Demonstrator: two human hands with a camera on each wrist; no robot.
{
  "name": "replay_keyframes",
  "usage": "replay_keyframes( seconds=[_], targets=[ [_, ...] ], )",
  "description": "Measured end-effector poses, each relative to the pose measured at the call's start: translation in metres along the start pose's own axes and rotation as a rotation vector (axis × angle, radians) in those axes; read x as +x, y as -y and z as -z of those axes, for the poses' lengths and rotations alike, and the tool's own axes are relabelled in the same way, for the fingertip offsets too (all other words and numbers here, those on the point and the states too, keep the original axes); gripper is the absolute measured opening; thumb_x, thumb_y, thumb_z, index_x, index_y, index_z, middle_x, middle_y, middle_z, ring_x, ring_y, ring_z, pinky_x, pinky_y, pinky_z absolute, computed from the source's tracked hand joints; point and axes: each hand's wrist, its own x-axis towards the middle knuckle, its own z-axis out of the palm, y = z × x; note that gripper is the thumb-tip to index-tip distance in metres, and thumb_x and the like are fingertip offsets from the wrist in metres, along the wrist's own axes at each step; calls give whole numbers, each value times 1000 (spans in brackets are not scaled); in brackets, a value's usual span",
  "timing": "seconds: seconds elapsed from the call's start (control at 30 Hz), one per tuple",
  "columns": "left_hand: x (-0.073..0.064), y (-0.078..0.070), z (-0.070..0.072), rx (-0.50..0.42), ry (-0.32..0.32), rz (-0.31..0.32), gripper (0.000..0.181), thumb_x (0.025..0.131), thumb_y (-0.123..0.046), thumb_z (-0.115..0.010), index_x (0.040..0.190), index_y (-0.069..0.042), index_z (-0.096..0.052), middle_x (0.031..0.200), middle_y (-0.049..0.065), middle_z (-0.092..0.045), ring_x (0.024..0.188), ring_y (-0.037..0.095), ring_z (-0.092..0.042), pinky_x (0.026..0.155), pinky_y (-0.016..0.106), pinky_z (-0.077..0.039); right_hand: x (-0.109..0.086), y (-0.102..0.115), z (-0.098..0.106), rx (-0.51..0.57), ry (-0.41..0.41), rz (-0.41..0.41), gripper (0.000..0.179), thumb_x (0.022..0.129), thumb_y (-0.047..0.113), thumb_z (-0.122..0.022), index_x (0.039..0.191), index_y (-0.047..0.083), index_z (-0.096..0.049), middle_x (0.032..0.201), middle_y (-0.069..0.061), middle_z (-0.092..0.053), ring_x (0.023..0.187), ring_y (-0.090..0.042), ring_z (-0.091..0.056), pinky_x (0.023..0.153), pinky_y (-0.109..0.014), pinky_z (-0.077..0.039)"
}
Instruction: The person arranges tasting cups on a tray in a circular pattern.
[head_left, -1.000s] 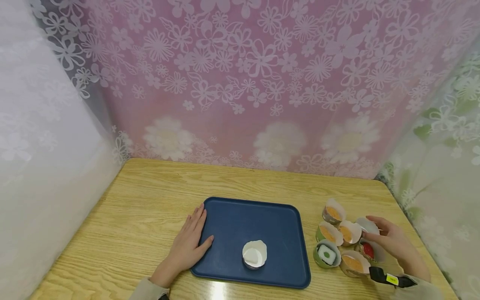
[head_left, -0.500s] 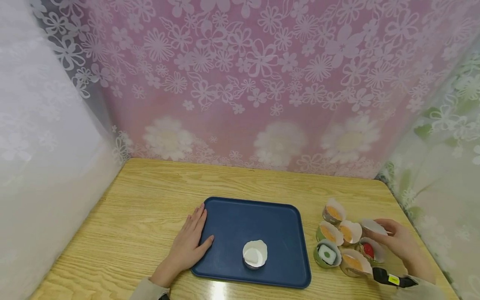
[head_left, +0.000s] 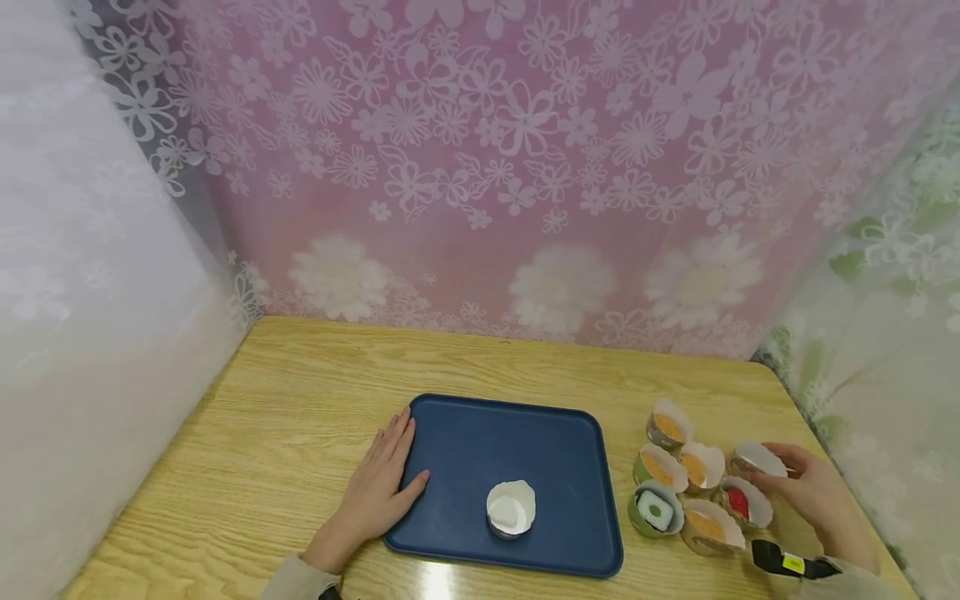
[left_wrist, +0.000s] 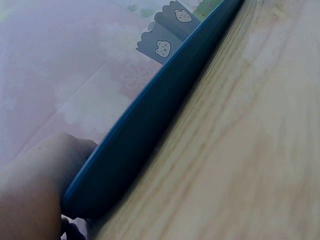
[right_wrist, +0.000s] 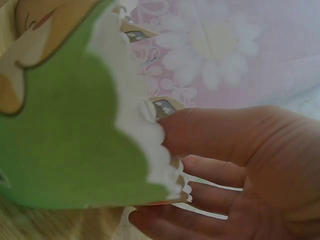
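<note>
Your right hand (head_left: 821, 497) pinched a paper baking cup (head_left: 761, 459). Your straight-fingered left hand (head_left: 377, 485) touched the tray (head_left: 491, 442) (presumably steadying it).

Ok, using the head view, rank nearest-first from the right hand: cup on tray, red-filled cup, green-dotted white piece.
1. Red-filled cup, just left of the right hand.
2. Green-dotted white piece, farther left.
3. Cup on tray, farthest left.

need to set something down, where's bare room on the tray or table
Free: the tray beyond its lone cup; the table left of the left hand and between tray and pink curtain. Crowded: the table's right side, where cups cluster beside the right hand.
</note>
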Motion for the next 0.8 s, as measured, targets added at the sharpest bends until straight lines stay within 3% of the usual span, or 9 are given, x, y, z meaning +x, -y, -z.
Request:
replay_keyframes(
  seconds=[0.17,0.4,0.53,0.67,0.73,0.8],
  targets=[
    [0,1,0,-4,10,0,77,98,-32,-60,155,5,-23,165,15,-11,151,32,-13,120,50,-17,1,-1,-1,-32,-14,-40,87,96,47,-62,147,-14,-27,147,-46,-19,126,-67,-26,90,-69,-44],
    [0,2,0,2,6,-5,77,98,-33,-60,155,4,-23,165,15,-12,151,32,-13,120,49,-18,1,-2,-4,-38,-115,34,71,94,30,-69,137,-18,-41,133,-43,-45,112,-58,-49,69,-43,-56],
    [0,2,0,3,3,-8,77,98,-33,-60,155,4,-23,165,15,-12,151,32,-14,120,49,-18,2,-2,-5,-65,-128,57,70,92,27,-71,137,-18,-41,132,-42,-47,101,-48,-60,64,-35,-54],
    [0,2,0,3,8,-4,77,98,-33,-59,155,4,-23,165,14,-11,151,32,-13,120,49,-18,5,-2,-6,-94,-138,40,76,91,32,-73,139,-16,-40,136,-43,-42,104,-51,-57,71,-46,-57],
    [0,2,1,0,8,-4,76,98,-33,-59,155,4,-24,165,14,-11,151,32,-14,120,50,-18,6,-2,-6,-97,-129,19,78,92,35,-71,141,-16,-38,139,-44,-36,115,-61,-44,77,-56,-54],
    [0,1,2,-3,8,-6,76,98,-33,-59,155,4,-24,165,15,-11,151,32,-14,119,50,-18,5,-3,-6,-95,-126,8,80,92,38,-70,142,-15,-37,141,-45,-34,116,-62,-40,79,-62,-51]
  ],
)
